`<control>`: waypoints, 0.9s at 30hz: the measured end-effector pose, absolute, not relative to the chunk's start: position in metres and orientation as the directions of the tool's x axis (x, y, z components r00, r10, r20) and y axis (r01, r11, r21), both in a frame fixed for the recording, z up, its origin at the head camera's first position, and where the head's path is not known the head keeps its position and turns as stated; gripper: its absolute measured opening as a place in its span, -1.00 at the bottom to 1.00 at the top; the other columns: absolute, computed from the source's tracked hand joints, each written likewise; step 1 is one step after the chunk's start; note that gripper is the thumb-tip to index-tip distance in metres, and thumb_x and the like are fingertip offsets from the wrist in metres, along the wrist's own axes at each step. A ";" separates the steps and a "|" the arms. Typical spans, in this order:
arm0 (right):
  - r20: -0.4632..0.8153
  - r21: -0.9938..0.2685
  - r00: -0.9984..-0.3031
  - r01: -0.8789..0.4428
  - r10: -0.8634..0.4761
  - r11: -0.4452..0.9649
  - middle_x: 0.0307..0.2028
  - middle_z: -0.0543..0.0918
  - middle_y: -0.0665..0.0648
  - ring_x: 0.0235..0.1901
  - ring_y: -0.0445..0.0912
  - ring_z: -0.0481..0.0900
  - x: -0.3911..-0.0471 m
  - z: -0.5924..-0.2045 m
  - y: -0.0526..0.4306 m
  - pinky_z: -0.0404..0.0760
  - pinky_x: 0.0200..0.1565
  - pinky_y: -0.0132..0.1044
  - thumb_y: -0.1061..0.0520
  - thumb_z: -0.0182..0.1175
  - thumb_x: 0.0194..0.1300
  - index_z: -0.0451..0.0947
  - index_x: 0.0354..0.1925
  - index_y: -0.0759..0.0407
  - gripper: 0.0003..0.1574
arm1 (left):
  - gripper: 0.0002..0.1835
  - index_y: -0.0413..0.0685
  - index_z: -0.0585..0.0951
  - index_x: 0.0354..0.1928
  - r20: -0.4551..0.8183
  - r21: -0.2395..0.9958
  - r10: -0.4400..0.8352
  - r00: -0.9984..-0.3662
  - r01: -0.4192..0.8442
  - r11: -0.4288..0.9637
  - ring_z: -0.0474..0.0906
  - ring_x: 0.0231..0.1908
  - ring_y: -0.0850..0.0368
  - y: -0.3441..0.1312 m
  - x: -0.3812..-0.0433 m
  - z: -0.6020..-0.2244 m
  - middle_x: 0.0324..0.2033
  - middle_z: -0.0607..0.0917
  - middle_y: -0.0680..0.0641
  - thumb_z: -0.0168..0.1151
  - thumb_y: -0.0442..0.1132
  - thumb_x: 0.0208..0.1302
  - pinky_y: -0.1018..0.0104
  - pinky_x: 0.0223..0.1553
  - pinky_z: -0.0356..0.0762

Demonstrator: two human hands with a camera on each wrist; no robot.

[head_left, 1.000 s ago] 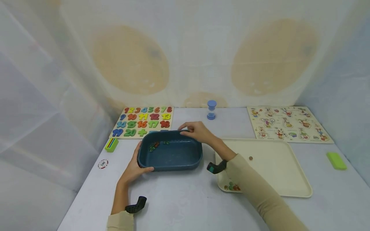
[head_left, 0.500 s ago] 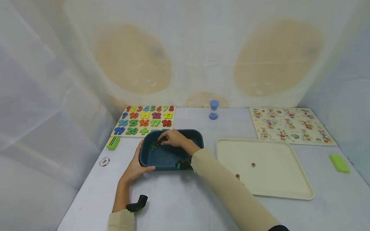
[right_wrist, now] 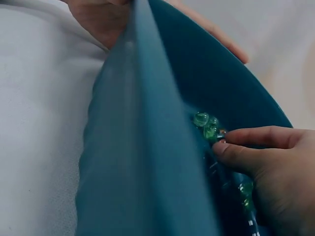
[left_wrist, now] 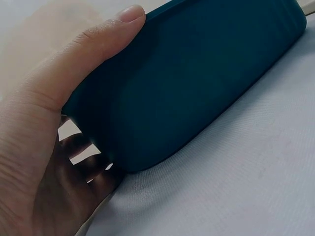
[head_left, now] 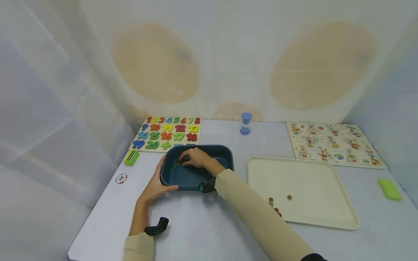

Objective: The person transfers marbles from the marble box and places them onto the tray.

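Observation:
My left hand (head_left: pixel 156 184) holds the left end of a dark teal rectangular tub (head_left: pixel 196 183), thumb along the near rim and fingers around the end wall. In the left wrist view the tub's side wall (left_wrist: pixel 187 88) fills the middle, and its base touches the white tablecloth. My right hand (head_left: pixel 197 158) reaches inside the tub. In the right wrist view its thumb and index finger pinch a small reddish glass marble (right_wrist: pixel 223 141), mostly covered by the fingertips. Green glass marbles (right_wrist: pixel 210 131) lie right beside it, and more green marbles (right_wrist: pixel 246 189) are partly behind the hand.
A cream tray (head_left: pixel 313 174) with several reddish and green marbles (head_left: pixel 271 203) stands to the right. Behind are a number puzzle board (head_left: pixel 168 134), a blue sand timer (head_left: pixel 245 123) and a picture puzzle board (head_left: pixel 336 145). A poker chip (head_left: pixel 121 178) and green blocks (head_left: pixel 389 189) lie at the sides.
My right hand has moved from the tub's far rim down inside to the marbles, and its fingers have closed on one. The left hand keeps its hold. The head view has shifted slightly.

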State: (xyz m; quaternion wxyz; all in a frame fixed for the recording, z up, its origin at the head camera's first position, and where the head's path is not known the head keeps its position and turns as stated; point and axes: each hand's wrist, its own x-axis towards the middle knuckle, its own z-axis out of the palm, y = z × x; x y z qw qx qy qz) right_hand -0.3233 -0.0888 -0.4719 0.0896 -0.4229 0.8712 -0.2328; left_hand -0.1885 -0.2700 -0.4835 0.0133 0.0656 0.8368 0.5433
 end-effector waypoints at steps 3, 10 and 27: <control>0.044 -0.481 -0.611 -0.706 -0.790 0.519 -0.22 0.63 -0.13 -0.27 -0.29 0.53 -0.322 -0.469 -0.090 0.50 -0.16 -0.41 -0.02 0.22 0.12 0.60 -0.19 -0.08 -0.77 | 0.21 0.33 -0.22 0.38 0.068 0.903 0.124 -0.990 0.114 0.414 -0.12 0.32 -0.12 -0.274 -0.192 -0.490 0.37 -0.10 0.00 0.46 -0.21 -0.19 -0.29 0.16 -0.03; 0.202 -0.605 -0.603 -0.696 -0.771 0.386 -0.66 0.44 -0.09 -0.73 -0.23 0.19 -0.317 -0.455 -0.053 0.25 -0.58 -0.45 0.00 0.21 0.14 0.61 -0.23 -0.04 -0.81 | 0.21 0.41 -0.21 0.36 0.086 0.901 0.113 -0.990 0.126 0.416 -0.12 0.33 -0.08 -0.274 -0.196 -0.498 0.37 -0.10 0.06 0.47 -0.18 -0.20 -0.28 0.17 -0.03; 0.291 -0.574 -0.872 -0.489 -0.395 0.657 -0.77 0.19 -0.12 -0.75 -0.30 0.07 -0.255 -0.471 0.226 0.15 -0.71 -0.43 -0.02 0.26 0.08 0.62 -0.28 -0.04 -0.80 | 0.12 0.33 -0.19 0.38 0.010 0.906 0.071 -0.997 0.039 0.421 -0.11 0.31 -0.20 -0.268 -0.190 -0.478 0.37 -0.10 -0.09 0.38 -0.28 -0.09 -0.30 0.16 -0.03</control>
